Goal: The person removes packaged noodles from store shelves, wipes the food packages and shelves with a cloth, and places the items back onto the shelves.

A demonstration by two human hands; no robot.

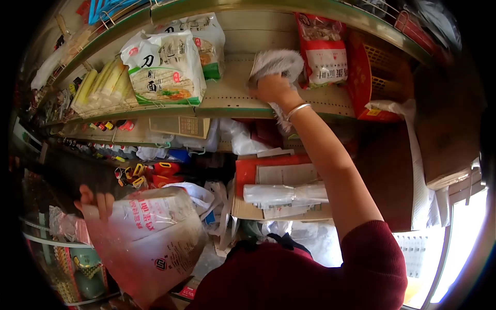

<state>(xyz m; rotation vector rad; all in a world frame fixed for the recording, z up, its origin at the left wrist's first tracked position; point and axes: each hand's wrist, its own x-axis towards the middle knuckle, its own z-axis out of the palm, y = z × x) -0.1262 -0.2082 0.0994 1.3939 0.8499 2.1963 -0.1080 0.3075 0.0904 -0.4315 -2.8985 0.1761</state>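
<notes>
My right hand [274,89] presses a grey-white cloth [279,63] onto the upper shelf board [232,98], with its fingers closed round it. A silver bangle circles that wrist. Low on the left, my left hand [98,203] grips the top edge of a large plastic noodle bag [170,232] with red print; the bag is tilted and slightly blurred. Just right of the cloth stands a red-and-white noodle packet [323,51]. To its left are two white noodle packets, the nearer one [163,70] standing at the shelf's front edge.
Long yellow-green packs [106,85] lie at the shelf's left end. A red box [369,77] stands at the right. Below are a calculator [181,125], a carton [240,181] with papers and a plastic roll [284,194], and red-handled tools [160,173].
</notes>
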